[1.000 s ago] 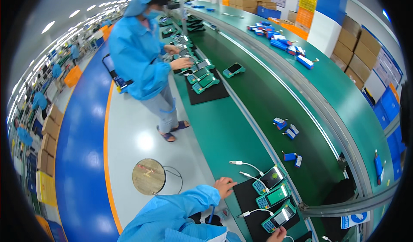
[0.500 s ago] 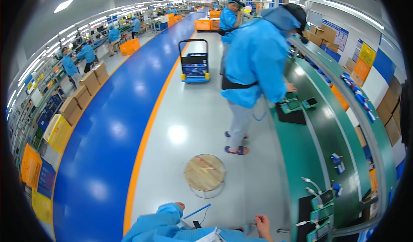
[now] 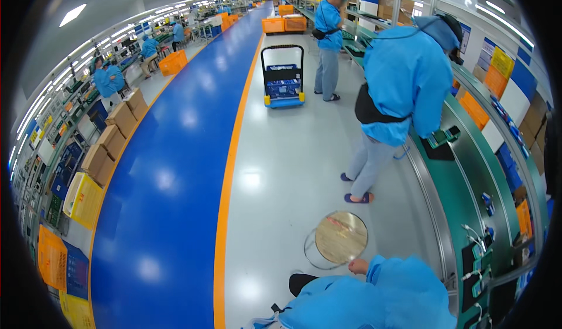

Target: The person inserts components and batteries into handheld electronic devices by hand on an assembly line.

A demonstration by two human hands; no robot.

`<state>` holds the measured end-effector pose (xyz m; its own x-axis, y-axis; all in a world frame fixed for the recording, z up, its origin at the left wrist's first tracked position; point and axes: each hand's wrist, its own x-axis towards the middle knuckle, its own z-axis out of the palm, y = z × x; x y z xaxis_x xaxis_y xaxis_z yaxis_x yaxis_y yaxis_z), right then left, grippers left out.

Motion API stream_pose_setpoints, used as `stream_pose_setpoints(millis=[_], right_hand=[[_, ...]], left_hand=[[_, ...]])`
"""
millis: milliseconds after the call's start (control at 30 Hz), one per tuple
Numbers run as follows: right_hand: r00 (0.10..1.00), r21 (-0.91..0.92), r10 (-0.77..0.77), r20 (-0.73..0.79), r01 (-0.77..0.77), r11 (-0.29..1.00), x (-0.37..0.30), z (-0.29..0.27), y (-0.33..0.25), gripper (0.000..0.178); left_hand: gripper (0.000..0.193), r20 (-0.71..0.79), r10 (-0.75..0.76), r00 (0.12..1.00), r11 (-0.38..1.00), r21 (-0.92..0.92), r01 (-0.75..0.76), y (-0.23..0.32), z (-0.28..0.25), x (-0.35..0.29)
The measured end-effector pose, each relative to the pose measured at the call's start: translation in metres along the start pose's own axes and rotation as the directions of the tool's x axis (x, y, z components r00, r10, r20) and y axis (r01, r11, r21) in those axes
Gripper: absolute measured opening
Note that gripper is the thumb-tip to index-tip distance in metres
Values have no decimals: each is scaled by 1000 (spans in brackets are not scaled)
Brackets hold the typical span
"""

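My right hand (image 3: 358,266) reaches in from the lower right in a blue sleeve (image 3: 404,288). Its fingers look bunched together beside the near edge of a round wooden-topped stool (image 3: 341,237). Whether the hand touches the stool, or has anything in it, I cannot make out. The stool stands on the grey floor, with a thin metal ring showing below its seat. My left hand does not show. Blue cloth of my clothing (image 3: 328,302) fills the lower middle, with a dark shape (image 3: 301,283) at its edge.
At right, a green workbench (image 3: 468,212) carries green devices (image 3: 481,261) with white cables. A person in blue (image 3: 404,77) bends over it; another person (image 3: 329,30) stands farther off. Ahead is a hand cart (image 3: 283,86) with blue boxes. A blue walkway (image 3: 158,182) runs along the left.
The view has swung left, so the stool, cart and bench sit farther right. My right hand has come up beside the stool. My left hand and a blue stick-like thing have left the picture.
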<state>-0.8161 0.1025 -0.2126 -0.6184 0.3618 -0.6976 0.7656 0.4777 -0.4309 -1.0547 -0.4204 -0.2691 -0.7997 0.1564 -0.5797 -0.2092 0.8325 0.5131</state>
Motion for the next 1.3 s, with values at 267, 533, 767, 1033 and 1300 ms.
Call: stream_pose_setpoints(millis=[267,533,767,1033,1300], right_hand=[[999,-175,17,41,-10,984,200,-29,-112,23],[921,76,-344,-184,362,929,341,-168,-362,23],[973,-128,-232,3,230,965,462,-295,-458,27],[924,165,-34,-382,104,981,600,-363,-496,22],[993,185,96,-63,-83,979,730,-371,-535,24]], left_hand=[[27,-174,113,978,986,142,-89,97,-115,188],[25,-56,157,986,960,244,-139,162,-117,336],[31,105,-36,994,998,58,30,269,-220,543],[34,319,380,868,513,708,-485,432,-309,775],[33,122,21,992,949,-315,19,690,-368,883]])
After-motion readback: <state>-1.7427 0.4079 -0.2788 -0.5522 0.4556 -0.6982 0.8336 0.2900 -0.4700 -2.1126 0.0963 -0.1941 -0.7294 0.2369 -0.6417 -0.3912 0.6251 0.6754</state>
